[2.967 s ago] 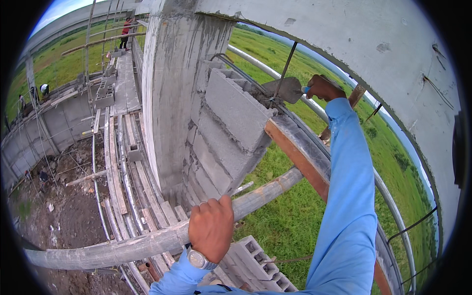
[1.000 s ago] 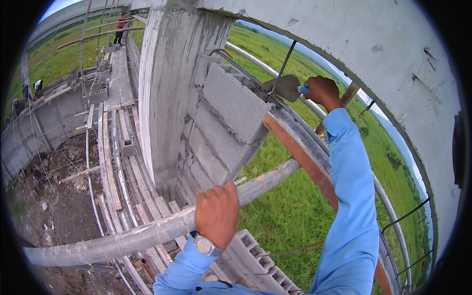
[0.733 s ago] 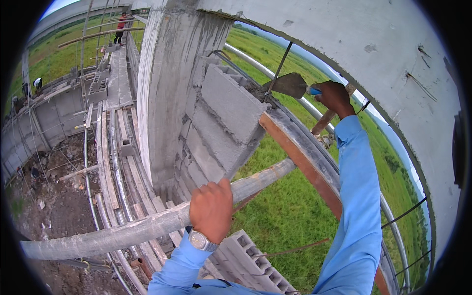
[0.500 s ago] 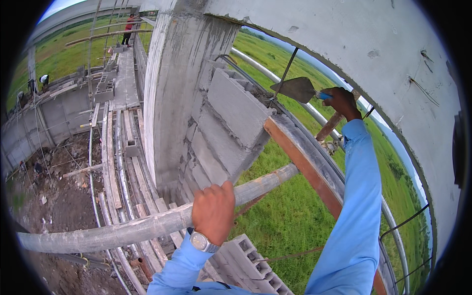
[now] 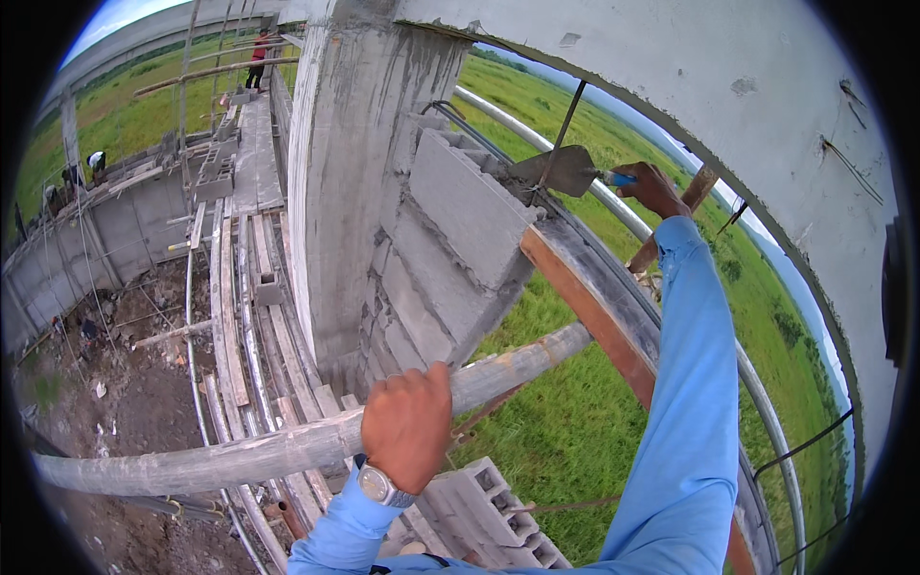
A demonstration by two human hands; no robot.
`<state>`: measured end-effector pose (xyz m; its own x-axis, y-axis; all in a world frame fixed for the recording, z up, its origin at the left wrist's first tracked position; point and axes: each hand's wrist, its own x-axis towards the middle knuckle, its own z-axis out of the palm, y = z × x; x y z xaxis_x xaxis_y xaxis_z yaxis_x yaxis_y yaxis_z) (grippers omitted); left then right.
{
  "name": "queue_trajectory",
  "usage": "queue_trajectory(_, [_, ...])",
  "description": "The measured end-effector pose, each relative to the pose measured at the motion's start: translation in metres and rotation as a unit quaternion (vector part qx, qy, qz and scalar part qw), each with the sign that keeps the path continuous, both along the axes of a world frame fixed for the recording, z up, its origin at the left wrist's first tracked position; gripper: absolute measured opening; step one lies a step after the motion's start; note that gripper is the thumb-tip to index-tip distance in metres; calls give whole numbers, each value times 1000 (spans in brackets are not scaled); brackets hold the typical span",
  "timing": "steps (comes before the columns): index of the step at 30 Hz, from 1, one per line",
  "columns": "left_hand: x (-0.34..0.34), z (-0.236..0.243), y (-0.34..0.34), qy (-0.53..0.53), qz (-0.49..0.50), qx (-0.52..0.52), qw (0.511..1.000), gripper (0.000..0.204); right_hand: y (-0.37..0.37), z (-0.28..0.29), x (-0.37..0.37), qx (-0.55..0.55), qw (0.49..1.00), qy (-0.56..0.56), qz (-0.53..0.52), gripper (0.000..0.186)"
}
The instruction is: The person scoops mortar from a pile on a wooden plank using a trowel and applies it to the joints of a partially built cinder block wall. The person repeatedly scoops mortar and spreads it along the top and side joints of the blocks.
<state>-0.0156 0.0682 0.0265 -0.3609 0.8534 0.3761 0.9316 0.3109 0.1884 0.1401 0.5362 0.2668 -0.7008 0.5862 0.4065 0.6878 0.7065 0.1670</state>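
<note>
My left hand (image 5: 407, 422) is wrapped round a thick grey pole (image 5: 259, 458) that crosses in front of me; a watch sits on that wrist. Stretched out ahead, my right hand (image 5: 652, 190) grips the blue handle of a trowel (image 5: 567, 171). The trowel's blade reaches the outer top edge of the concrete block wall (image 5: 470, 201), behind a thin upright steel bar. Its tip is hard to make out against the blocks. A wooden board (image 5: 594, 297) runs from the wall's end back toward me, under my right arm.
A concrete column (image 5: 359, 172) rises left of the blocks, and a concrete beam (image 5: 690, 57) spans overhead. Scaffold planks (image 5: 230, 316) lie lower left, above bare soil. More hollow blocks (image 5: 489, 508) stand below me. Far off, a person in red (image 5: 259, 57) stands on the walkway.
My right hand has shifted slightly left, bringing the trowel blade from beyond the wall to its top edge. My left hand keeps its hold on the pole. The view has shifted a little.
</note>
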Motion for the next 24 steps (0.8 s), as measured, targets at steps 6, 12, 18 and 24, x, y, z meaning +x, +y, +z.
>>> queue_trajectory(6, [1,3,0,6,5,-28,1000,42,-18,4,4,54,995,-9,-84,36])
queue_trajectory(12, [4,4,-2,11,4,15,1000,19,-45,-2,1,127,984,-37,-116,33])
queue_trajectory(18, [2,3,0,0,10,-1,1000,48,-53,-3,2,67,989,-70,-112,37])
queue_trajectory(24, [3,1,0,3,13,-5,1000,50,-47,22,35,78,983,-50,-158,53])
